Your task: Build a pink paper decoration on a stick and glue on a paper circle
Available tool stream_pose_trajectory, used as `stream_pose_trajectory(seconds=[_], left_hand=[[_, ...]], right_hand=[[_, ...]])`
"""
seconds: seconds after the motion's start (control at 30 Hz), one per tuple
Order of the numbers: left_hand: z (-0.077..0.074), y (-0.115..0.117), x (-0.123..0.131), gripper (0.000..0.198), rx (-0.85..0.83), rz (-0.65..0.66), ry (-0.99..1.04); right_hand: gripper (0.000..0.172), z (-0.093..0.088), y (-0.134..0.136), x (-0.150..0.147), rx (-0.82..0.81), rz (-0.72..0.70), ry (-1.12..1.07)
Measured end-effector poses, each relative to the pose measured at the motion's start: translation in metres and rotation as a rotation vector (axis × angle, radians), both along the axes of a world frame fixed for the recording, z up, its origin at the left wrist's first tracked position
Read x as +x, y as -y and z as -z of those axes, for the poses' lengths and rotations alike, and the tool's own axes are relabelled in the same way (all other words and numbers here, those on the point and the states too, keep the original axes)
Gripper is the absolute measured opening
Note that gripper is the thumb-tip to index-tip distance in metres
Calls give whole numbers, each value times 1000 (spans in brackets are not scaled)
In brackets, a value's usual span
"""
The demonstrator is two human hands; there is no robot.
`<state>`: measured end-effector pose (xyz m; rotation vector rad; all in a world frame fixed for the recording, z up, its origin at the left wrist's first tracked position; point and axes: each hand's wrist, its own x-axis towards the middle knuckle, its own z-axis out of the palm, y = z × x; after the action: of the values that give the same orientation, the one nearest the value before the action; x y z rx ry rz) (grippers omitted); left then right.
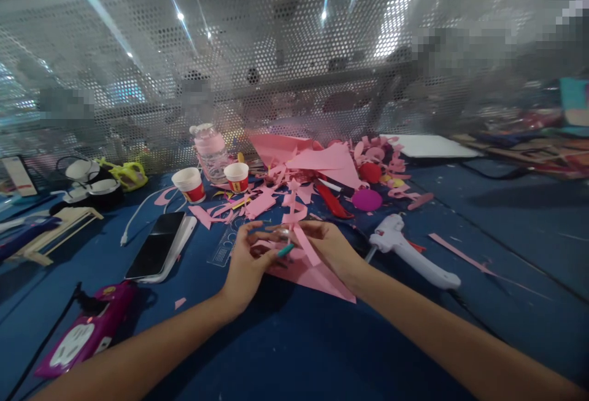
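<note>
My left hand [243,260] is closed, its thumb and fingers pinching near a short teal stick-like piece [285,251] that I cannot identify further. Close beside it, my right hand [334,249] has its fingers closed on a narrow pink paper strip [307,246]. The fingertips of both hands nearly meet, which hides part of what lies between them. Beneath them a flat sheet of pink paper [329,279] rests on the blue table. Just beyond the fingers is a curled pink paper piece [294,212].
A white glue gun [409,251] lies to the right, near a red-handled cutter [332,200]. Pink paper scraps [322,165] pile up at the back. On the left are a phone [159,244], a purple power strip [87,330], paper cups [188,184] and a clear bottle [211,152].
</note>
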<state>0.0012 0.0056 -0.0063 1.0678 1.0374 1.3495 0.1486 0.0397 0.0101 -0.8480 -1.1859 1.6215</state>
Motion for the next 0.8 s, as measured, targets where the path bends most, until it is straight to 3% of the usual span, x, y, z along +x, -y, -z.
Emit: stream_pose_trajectory(seconds=[0.13,0.23,0.33,0.4,0.5,0.67,0.8], left_hand=[[1,4,-3,48,160,-180,-80],[3,7,-5,28,216,-135,-41],[3,7,-5,26,171,-49,-83],[3,6,-4,28,133,-28,-149],[3,2,-2,30,77,5,-199],[6,-2,-3,16,65,81,-172],[5,-2,-3,19,52,49,-157]], right_hand=[[27,-2,-1,6,106,119,133],[28,-5,3,9,244,244,375],[52,-10,7,9,333,308,514],[68,-11,9,9,366,304,540],[78,-9,10,8,420,287,554],[76,1,8,5,455,239,502],[71,2,8,3,337,196,424]])
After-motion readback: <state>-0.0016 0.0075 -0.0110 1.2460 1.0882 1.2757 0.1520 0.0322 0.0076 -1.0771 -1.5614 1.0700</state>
